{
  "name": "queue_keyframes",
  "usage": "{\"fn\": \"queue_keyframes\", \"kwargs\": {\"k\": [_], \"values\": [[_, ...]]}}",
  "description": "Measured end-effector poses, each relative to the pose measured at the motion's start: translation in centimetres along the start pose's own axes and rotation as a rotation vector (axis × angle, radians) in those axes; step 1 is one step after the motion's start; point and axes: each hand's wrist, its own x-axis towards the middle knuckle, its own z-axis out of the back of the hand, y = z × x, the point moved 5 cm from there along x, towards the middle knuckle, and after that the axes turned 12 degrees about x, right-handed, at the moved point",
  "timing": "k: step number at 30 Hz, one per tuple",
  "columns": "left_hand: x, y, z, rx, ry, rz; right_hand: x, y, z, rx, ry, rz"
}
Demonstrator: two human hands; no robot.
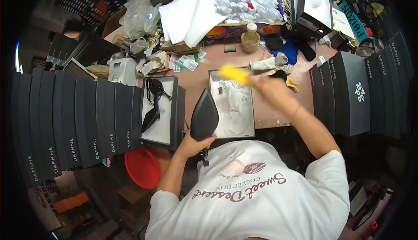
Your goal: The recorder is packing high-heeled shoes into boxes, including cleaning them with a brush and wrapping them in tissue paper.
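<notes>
My left hand (190, 147) is wrapped around a black pointed-toe shoe (204, 114), its toe pointing away from me. In my right hand (264, 87) is a yellow thing (235, 74), smeared by motion, so its kind is unclear. It is raised over the far edge of an open shoe box (252, 117) lined with white paper (235, 114). To the left of the held shoe, another open box (168, 129) has a black strappy heeled shoe (151, 119) lying in it.
Dark shoe boxes (89, 122) are stacked in a row at left, and more boxes (344, 92) stand at right. At the back are white paper sheets (189, 16), crumpled tissue (244, 3) and a beige bottle (251, 40). A red basin (142, 169) sits lower left.
</notes>
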Motion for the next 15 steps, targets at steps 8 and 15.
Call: {"fn": "queue_keyframes", "kwargs": {"k": [8, 15], "values": [[0.9, 2.8, 0.6, 0.069, -0.479, -0.135, -6.3, 13.5, -0.5, 0.678, 0.183, 0.202], [0.8, 3.0, -3.5, -0.081, -0.418, 0.031, -0.6, 14.4, -6.4, 0.622, 0.000, 0.175]]}}
